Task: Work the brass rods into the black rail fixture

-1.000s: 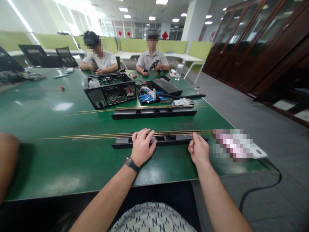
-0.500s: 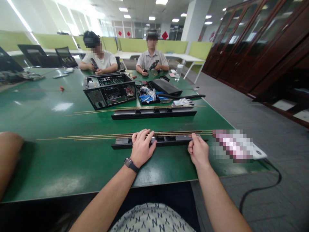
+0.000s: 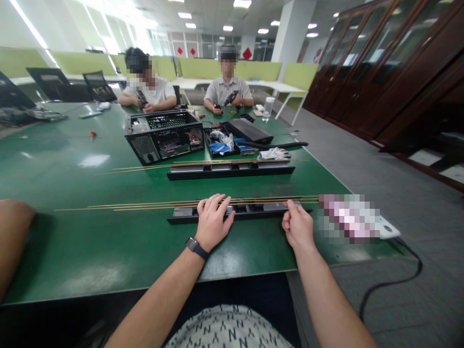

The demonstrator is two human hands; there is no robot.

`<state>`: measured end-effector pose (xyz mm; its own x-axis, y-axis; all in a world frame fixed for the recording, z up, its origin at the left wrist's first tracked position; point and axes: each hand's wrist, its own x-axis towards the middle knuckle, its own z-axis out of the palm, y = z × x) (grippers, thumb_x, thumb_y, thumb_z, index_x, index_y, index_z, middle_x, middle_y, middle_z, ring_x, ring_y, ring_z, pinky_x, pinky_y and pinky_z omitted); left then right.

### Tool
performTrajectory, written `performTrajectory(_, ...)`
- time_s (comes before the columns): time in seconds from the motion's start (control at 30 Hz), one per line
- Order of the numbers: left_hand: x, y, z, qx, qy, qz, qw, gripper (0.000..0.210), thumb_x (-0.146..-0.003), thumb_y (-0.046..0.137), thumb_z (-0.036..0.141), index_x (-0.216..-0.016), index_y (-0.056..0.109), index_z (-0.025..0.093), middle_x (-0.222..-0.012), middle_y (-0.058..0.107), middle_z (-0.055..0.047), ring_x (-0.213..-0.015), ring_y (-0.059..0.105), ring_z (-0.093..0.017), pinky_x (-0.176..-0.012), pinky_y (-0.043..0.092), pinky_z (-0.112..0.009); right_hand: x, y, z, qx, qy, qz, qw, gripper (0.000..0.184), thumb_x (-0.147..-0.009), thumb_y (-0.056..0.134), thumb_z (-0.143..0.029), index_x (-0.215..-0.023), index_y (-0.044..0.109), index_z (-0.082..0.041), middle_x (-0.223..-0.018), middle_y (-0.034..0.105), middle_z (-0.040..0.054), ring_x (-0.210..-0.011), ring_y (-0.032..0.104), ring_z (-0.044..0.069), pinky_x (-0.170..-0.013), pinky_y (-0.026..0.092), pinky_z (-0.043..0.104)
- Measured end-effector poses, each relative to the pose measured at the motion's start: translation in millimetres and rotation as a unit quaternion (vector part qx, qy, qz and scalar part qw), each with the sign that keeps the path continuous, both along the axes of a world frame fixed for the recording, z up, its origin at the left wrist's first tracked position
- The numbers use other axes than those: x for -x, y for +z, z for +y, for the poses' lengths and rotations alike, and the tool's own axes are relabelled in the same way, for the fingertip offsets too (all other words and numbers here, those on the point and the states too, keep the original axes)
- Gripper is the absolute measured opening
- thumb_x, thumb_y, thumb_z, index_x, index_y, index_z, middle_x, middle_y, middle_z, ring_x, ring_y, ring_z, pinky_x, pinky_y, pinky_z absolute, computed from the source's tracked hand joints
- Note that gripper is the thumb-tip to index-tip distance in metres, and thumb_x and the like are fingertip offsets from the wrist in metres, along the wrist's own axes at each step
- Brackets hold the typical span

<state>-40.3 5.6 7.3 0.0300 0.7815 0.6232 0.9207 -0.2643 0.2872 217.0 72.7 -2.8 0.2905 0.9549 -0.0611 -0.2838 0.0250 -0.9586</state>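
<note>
Several long, thin brass-coloured rods (image 3: 145,206) lie lengthwise over a black and silver rail (image 3: 184,220) on the green table. My left hand (image 3: 213,217) rests palm down across the rods and the rail's left half, fingers spread. At the rail's right end, my right hand (image 3: 299,222) is closed, thumb and forefinger pinching the end of one thin rod. The rods reach well past the rail to the left, and some run right towards a pixelated pink and white patch. Under my left hand, part of the rods and the rail is hidden.
Behind lies a second rail (image 3: 232,173) with more thin rods. Beyond it are an open computer case (image 3: 165,137), a box with blue-white gloves (image 3: 223,142), and another glove (image 3: 274,153). Two people sit across the green table (image 3: 108,261); another person's arm (image 3: 14,237) enters at left.
The left end of the nearest rod has shifted slightly to the right. Both my hands stay in practically the same place.
</note>
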Motion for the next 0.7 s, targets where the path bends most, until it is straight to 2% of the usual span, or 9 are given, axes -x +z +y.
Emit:
performTrajectory(0.27,0.1,0.5,0.0,0.001,-0.001,-0.002,1.0,0.037,-0.098,0.06,0.034,-0.134,0.061,0.025,-0.137,0.065,-0.012,-0.133,0.055,-0.03,-0.111,0.032,-0.05,1.1,1.2,-0.4,-0.007,-0.02,0.016,1.0,0.04,-0.076,0.083,-0.053,-0.086,0.066,-0.018,-0.048,0.052,-0.0073,-0.03,0.037,0.005,-0.028,0.025,0.016)
performTrajectory(0.7,0.5,-0.6,0.0,0.002,-0.002,-0.005,1.0,0.038,-0.098,0.06,0.035,-0.135,0.061,0.025,-0.138,0.064,-0.012,-0.134,0.054,-0.029,-0.111,0.032,-0.049,-0.3,0.9,0.3,-0.003,-0.013,0.02,1.0,0.042,-0.075,0.084,-0.055,-0.087,0.066,-0.019,-0.047,0.051,-0.0079,-0.03,0.036,0.005,-0.028,0.025,0.015)
